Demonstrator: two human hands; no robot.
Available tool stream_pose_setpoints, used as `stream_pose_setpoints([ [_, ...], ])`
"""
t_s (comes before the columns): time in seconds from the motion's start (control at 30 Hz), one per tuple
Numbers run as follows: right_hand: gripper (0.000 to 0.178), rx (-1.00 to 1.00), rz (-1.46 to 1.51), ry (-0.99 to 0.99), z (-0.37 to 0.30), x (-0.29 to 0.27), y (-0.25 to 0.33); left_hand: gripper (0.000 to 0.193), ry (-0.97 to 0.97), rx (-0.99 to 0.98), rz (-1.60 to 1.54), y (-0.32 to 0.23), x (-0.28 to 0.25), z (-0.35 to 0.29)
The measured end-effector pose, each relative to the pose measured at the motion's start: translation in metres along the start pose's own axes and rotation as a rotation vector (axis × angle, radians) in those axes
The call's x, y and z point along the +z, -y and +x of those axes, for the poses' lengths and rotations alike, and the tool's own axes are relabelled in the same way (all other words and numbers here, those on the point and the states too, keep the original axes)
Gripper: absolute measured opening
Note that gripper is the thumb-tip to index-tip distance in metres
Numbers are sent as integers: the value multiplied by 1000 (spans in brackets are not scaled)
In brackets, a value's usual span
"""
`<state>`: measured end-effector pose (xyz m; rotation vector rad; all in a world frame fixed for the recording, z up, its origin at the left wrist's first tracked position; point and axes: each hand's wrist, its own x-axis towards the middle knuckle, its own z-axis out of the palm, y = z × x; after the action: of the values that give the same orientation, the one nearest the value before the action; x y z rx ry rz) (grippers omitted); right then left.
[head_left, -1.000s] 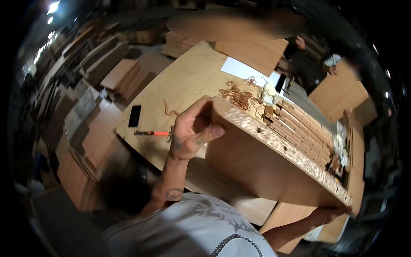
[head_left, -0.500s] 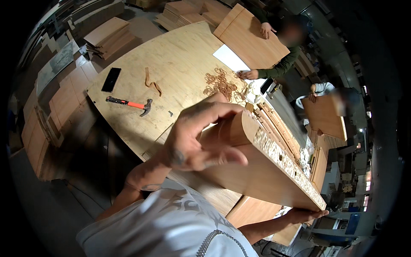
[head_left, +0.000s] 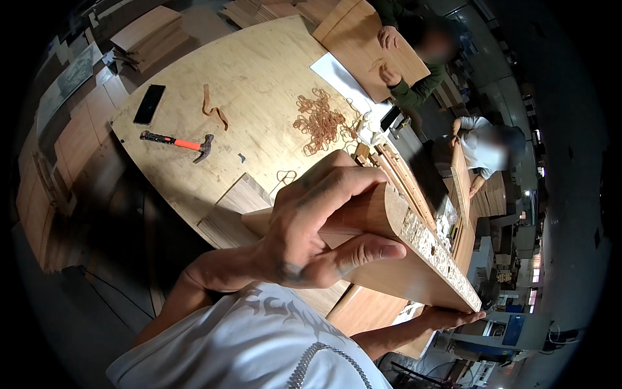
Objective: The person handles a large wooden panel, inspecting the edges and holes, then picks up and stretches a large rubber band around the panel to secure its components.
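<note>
A: Where do we have the board?

B: Between our two hands, slanting down from the left hand to the right hand

A: How do we grip it on the left?

B: We pinch it at its rounded corner, thumb along the near face, fingers bent over the far side

A: And our right?

B: It sits at the far lower end, fingertips pointing past the corner; its thumb is hidden, so we cannot tell whether it clasps or only supports

A: Which edge do we see?

B: The raw, speckled one with dark holes, running from just beside our left thumb to our right fingers

A: What lies around the left grip?

B: On the table, out to the left of it, we have the hammer, its head towards us, with the phone and a brown strip beyond. A plank lies close by our left wrist

A: Straight past our knuckles?

B: A tangle of bands, then a white sheet. The sticks run along the far side of our board

A: Who else do we see?

B: Well beyond our grip, a co-worker in a green sleeve has both hands at another panel; farther right, a person in white handles a third one
</note>
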<state>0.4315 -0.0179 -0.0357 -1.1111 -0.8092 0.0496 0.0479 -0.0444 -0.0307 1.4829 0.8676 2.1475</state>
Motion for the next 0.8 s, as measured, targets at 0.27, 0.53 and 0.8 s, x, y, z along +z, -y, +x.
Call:
stream_pose_setpoints([
  [0.27,59,-160,-202,10,-4,1,2,59,91,-18,35,-3,-5,-6],
  [0.53,58,40,65,-50,-31,30,31,65,103,50,142,-3,-6,-10],
  [0.8,62,77,116,-87,-30,22,35,60,53,115,154,-6,-6,-17],
])
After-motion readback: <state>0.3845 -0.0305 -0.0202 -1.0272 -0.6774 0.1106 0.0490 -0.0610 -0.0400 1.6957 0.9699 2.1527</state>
